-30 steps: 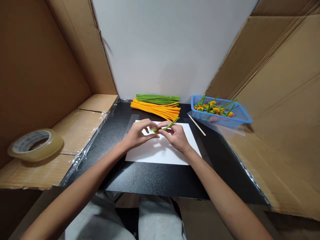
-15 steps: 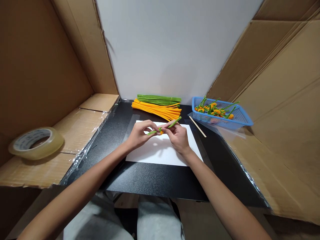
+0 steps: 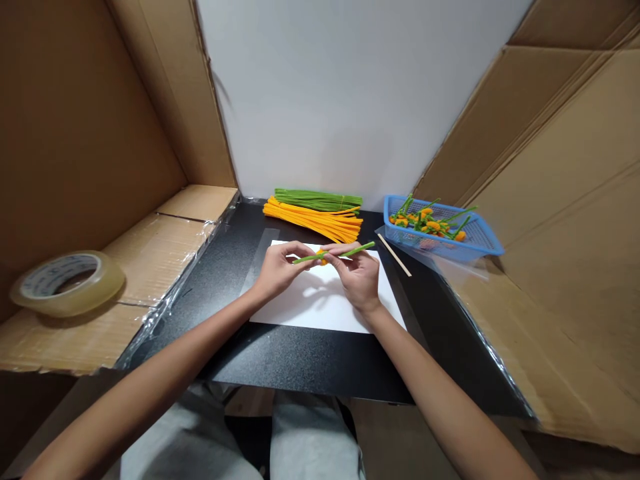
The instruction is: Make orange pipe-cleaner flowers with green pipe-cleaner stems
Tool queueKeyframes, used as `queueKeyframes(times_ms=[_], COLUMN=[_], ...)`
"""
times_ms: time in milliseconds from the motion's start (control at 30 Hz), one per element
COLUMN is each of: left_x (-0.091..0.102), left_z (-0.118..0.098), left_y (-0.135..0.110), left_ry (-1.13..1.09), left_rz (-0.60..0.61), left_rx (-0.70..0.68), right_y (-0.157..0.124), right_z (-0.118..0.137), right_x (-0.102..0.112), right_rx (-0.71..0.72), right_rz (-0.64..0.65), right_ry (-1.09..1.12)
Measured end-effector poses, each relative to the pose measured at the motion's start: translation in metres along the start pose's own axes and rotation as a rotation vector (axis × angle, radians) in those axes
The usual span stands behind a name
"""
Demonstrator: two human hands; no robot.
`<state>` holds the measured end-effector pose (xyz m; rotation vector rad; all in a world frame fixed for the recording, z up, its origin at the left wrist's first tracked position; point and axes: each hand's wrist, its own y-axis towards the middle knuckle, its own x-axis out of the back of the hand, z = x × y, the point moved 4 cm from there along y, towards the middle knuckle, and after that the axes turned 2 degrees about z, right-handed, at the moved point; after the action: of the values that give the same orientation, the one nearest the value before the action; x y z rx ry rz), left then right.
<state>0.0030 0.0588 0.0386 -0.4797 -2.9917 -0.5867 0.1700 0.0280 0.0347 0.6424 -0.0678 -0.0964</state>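
Note:
Both hands meet above a white sheet of paper (image 3: 310, 310) on the black table. My left hand (image 3: 284, 268) pinches the left part of a green pipe cleaner (image 3: 359, 249). My right hand (image 3: 358, 275) grips the same stem, whose free end sticks out up to the right. Between the fingertips, a small orange pipe cleaner piece (image 3: 322, 256) sits at the middle of the green one. Fingers partly cover it, so how the two are joined cannot be made out. Behind the hands lie a bundle of orange pipe cleaners (image 3: 315, 219) and a bundle of green pipe cleaners (image 3: 317, 199).
A blue basket (image 3: 450, 250) at the back right holds several orange-and-green pipe cleaner pieces (image 3: 431, 225). A thin wooden stick (image 3: 395, 255) lies beside the paper. On the left cardboard ledge rests a roll of clear tape (image 3: 103, 287). Cardboard walls stand on both sides.
The green pipe cleaner now lies flatter and straighter, with its right end reaching further right. The orange piece has shifted slightly up between the fingertips. Both hands keep their hold.

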Motion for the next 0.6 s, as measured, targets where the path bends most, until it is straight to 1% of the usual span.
queueKeyframes(times_ms=[133,233,300,400,467,533,600], left_x=[-0.001,-0.001,0.001,0.003,0.003,0.002,0.002], left_z=[0.002,0.002,-0.001,-0.010,-0.015,-0.016,-0.015], left_y=[0.001,0.000,0.000,-0.003,-0.004,-0.005,-0.005], left_ry=[-0.128,-0.155,-0.071,0.157,0.259,0.288,0.261], left_rz=[-0.005,-0.014,-0.017,-0.015,0.008,0.026,0.024], left_rx=[0.037,0.017,-0.043,-0.222,-0.326,-0.365,-0.346], right_y=[0.004,0.006,0.007,0.006,0.006,0.007,0.008], right_z=[0.000,0.003,0.005,0.008,0.009,0.009,0.011], right_x=[0.000,0.002,0.001,0.000,0.000,0.000,0.001], right_rx=[-0.038,-0.024,-0.007,0.026,0.032,0.031,0.047], right_rz=[0.035,0.048,0.069,0.095,0.111,0.125,0.136], right_ry=[0.046,0.010,-0.014,-0.014,-0.015,-0.052,-0.113])
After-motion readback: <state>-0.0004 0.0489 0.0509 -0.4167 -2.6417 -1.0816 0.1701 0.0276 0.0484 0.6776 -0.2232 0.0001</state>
